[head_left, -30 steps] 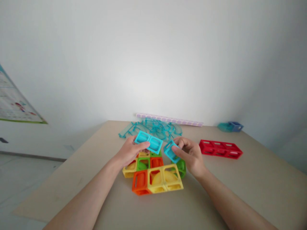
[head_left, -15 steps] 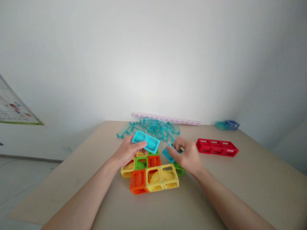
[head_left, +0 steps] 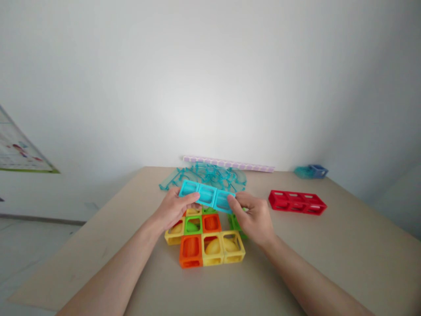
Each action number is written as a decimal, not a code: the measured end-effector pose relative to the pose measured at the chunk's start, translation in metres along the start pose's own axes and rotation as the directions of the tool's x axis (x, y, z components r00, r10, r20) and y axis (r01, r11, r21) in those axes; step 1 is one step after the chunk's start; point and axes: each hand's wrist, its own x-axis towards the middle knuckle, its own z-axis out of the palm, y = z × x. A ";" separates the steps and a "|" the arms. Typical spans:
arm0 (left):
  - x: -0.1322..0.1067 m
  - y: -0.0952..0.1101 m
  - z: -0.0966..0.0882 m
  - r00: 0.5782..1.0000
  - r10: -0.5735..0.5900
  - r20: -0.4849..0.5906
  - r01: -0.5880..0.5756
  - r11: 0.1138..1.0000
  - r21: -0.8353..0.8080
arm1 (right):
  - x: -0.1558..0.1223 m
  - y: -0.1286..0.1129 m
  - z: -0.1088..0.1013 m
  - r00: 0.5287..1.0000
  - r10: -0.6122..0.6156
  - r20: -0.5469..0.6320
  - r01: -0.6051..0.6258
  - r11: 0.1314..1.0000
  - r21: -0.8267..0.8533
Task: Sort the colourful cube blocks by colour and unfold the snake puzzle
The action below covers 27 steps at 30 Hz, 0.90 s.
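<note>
Between my two hands is a row of three light-blue hollow cube blocks [head_left: 207, 196], held tilted above the table and touching end to end. My left hand [head_left: 174, 205] grips its left end, thumb on the front. At the right end, my right hand [head_left: 253, 213] pinches the third blue block. Below them lie joined hollow blocks: an orange block [head_left: 191, 251] beside two yellow blocks [head_left: 223, 249] in front, with green, red-orange and yellow blocks [head_left: 193, 224] behind. Part of a green block [head_left: 234, 223] shows under my right hand.
A red row of three hollow blocks [head_left: 297, 202] lies to the right. Clear teal plastic pieces [head_left: 213, 174] are heaped behind my hands. A patterned lilac strip [head_left: 230, 163] lies along the wall. A dark-blue block [head_left: 318, 171] sits at the back right corner beside another teal piece [head_left: 303, 172].
My right hand has brought its separate blue block up and left against the two blue blocks in my left hand. They now form one row of three.
</note>
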 end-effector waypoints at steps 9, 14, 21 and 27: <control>-0.001 -0.001 -0.001 1.000 0.005 0.010 -0.006 0.997 0.081 | -0.001 0.002 0.003 0.972 0.229 0.049 -0.234 0.956 0.176; -0.001 -0.003 -0.003 1.000 -0.001 0.001 0.001 0.995 0.102 | -0.001 0.000 0.004 0.946 0.315 0.074 -0.324 0.915 0.241; 0.000 0.000 0.000 0.999 0.017 -0.030 -0.015 0.999 0.052 | -0.001 0.003 0.004 0.983 0.139 -0.116 -0.144 0.989 -0.036; 0.000 0.002 0.005 0.996 0.057 -0.074 -0.057 0.998 0.006 | 0.004 0.002 -0.002 0.972 -0.220 -0.087 0.182 0.930 -0.318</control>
